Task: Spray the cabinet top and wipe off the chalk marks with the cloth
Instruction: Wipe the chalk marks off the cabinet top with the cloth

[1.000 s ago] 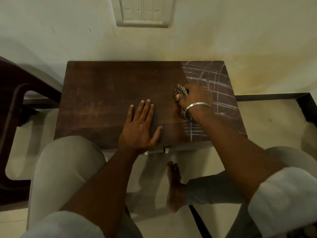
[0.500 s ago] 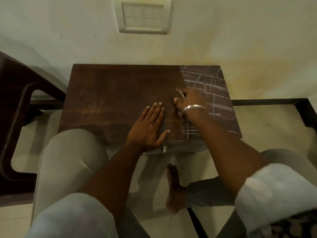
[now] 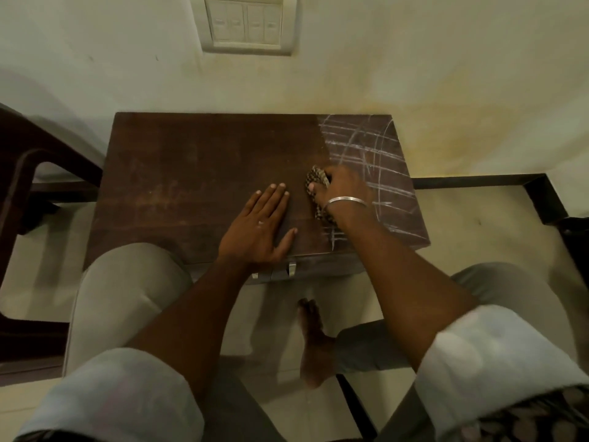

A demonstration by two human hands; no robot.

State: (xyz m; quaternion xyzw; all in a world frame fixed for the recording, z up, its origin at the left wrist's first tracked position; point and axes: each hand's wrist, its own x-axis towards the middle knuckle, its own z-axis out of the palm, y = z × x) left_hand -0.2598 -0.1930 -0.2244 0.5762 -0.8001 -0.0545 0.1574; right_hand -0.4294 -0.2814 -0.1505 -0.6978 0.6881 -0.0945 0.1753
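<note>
The dark wooden cabinet top (image 3: 197, 173) stands against the wall. White chalk marks (image 3: 373, 154) cover only its right part; the left and middle show bare wood. My right hand (image 3: 341, 189), a metal bangle on its wrist, presses a patterned brown cloth (image 3: 317, 180) onto the top at the left border of the marks. My left hand (image 3: 258, 224) lies flat on the wood near the front edge, fingers spread, holding nothing. No spray bottle is in view.
A dark wooden chair (image 3: 35, 173) stands at the left of the cabinet. A switch plate (image 3: 247, 25) is on the wall above. Metal handles (image 3: 291, 269) show on the cabinet front. My knees and a bare foot (image 3: 314, 342) are below.
My right hand with the cloth has shifted slightly toward the wall along the chalk border. The left hand has slid a little to the right, nearer the cloth.
</note>
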